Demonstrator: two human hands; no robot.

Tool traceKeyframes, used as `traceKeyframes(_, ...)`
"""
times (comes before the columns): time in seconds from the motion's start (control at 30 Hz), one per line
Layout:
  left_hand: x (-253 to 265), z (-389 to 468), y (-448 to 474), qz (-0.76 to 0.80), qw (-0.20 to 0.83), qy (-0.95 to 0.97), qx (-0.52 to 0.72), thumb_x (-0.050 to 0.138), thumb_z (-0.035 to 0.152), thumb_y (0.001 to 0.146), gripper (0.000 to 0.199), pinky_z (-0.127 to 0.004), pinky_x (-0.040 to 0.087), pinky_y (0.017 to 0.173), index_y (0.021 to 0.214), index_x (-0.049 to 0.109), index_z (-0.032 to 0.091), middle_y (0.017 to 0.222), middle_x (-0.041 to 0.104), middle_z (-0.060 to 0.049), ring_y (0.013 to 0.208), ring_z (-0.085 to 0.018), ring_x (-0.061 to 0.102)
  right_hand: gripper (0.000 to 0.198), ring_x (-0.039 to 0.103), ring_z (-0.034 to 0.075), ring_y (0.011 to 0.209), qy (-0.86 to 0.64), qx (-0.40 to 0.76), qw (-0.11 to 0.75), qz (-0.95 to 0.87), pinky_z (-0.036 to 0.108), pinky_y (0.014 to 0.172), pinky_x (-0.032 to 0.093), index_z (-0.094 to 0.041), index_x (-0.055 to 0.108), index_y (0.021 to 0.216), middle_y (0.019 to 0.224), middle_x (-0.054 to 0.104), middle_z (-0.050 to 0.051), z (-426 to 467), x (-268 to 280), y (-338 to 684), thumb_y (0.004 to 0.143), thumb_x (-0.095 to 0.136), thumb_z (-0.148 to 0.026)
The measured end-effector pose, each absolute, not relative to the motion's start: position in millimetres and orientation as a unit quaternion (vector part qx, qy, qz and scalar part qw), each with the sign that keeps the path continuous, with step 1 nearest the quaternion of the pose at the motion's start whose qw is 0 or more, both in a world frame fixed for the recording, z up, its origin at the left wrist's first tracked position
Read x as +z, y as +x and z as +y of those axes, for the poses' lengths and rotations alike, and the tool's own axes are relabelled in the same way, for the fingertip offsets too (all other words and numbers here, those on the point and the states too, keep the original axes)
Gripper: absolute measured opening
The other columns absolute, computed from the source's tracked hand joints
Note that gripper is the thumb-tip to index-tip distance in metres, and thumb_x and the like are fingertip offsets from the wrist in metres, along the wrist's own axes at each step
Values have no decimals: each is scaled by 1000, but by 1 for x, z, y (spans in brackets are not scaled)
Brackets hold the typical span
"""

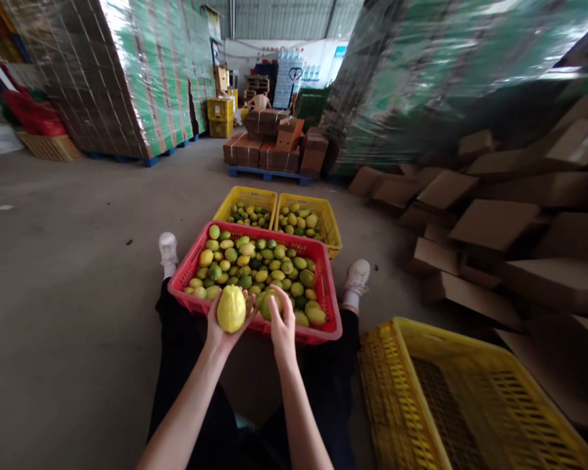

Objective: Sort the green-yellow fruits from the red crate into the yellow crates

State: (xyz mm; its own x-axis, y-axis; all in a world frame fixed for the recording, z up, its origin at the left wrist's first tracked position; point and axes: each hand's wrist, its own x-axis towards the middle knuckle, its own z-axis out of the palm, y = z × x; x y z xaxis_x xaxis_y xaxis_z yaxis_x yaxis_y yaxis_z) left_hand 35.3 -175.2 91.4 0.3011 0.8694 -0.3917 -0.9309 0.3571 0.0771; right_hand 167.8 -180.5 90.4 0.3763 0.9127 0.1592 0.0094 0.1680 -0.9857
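Note:
In my left hand [220, 336] rests a large yellow lemon [231, 309] with a ridged skin, cupped by the palm and fingers. My right hand [284, 326] has its fingers curled round a greener lemon [265, 305], partly hidden behind them. Both hands are over the near edge of a red crate [330, 294] between my legs. Many yellow and green lemons [262, 261] fill that crate. Just beyond it stand two yellow crates [334, 228] side by side, each with more lemons inside.
A large yellow crate [396, 385] stands by my right leg. Cardboard boxes [494, 222] lie heaped on the right. Ahead, a blue pallet [269, 175] bears stacked cartons. Tall wrapped stacks [161, 72] flank the concrete floor [88, 261].

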Motion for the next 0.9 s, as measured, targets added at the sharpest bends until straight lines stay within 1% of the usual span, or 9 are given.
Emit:
traceKeyframes(0.07, 79, -177, 40, 156, 816, -63, 553, 55, 41, 87, 32, -49, 52, 96, 95, 74, 17, 104, 75, -10, 100, -28, 70, 30, 55, 27, 115, -550, 280, 601, -508, 46, 103, 43, -23, 72, 103, 117, 60, 11, -179, 87, 160, 84, 60, -43)
traceKeyframes(0.13, 65, -179, 43, 129, 809, -54, 570, 53, 38, 88, 30, -42, 51, 98, 95, 75, 18, 103, 76, -8, 96, -24, 71, 27, 52, 28, 118, -565, 240, 558, -558, 49, 103, 43, -25, 74, 102, 123, 56, 13, -179, 84, 152, 88, 56, -39)
traceKeyframes(0.3, 38, -183, 43, 109, 799, -24, 591, 53, 33, 88, 28, -28, 46, 102, 96, 76, 18, 101, 77, -5, 97, -18, 71, 38, 46, 30, 129, -555, 283, 484, -615, 54, 108, 38, -28, 71, 115, 134, 53, 13, -191, 82, 140, 97, 41, -43)
traceKeyframes(0.4, 42, -186, 43, 135, 803, 44, 579, 56, 40, 86, 30, -32, 45, 105, 101, 75, 23, 107, 75, -4, 109, -22, 68, 53, 29, 38, 143, -530, 286, 476, -641, 61, 112, 32, -29, 64, 127, 148, 42, 13, -202, 80, 137, 81, 64, -56)
traceKeyframes(0.5, 57, -189, 46, 159, 787, 94, 588, 62, 50, 81, 36, -37, 43, 108, 110, 72, 32, 114, 72, -1, 127, -27, 56, 74, 20, 46, 146, -522, 257, 501, -641, 68, 111, 30, -27, 64, 125, 153, 37, 15, -210, 78, 133, 60, 83, -55)
traceKeyframes(0.6, 69, -193, 48, 195, 781, 111, 583, 70, 52, 73, 47, -37, 43, 109, 115, 70, 33, 116, 70, -1, 134, -30, 49, 64, 25, 45, 145, -499, 242, 545, -629, 66, 110, 33, -23, 67, 115, 149, 43, 16, -216, 74, 129, 59, 86, -46)
traceKeyframes(0.73, 73, -188, 46, 245, 794, 106, 547, 73, 55, 71, 49, -39, 47, 105, 106, 73, 21, 113, 71, -8, 128, -34, 54, 60, 45, 40, 136, -459, 247, 591, -616, 62, 110, 37, -25, 67, 117, 130, 62, 15, -222, 68, 128, 61, 86, -35)
traceKeyframes(0.83, 79, -176, 39, 283, 766, 121, 565, 80, 46, 68, 48, -41, 49, 101, 106, 71, 18, 110, 71, -10, 121, -33, 59, 61, 62, 34, 116, -454, 257, 611, -595, 54, 101, 49, -26, 65, 120, 118, 69, 12, -221, 72, 140, 63, 85, -30)
traceKeyframes(0.9, 89, -167, 32, 320, 704, 163, 612, 86, 34, 62, 49, -36, 50, 97, 106, 69, 19, 108, 72, -8, 117, -28, 61, 58, 66, 30, 106, -471, 250, 623, -573, 48, 94, 53, -26, 64, 119, 113, 70, 10, -215, 79, 152, 64, 85, -28)
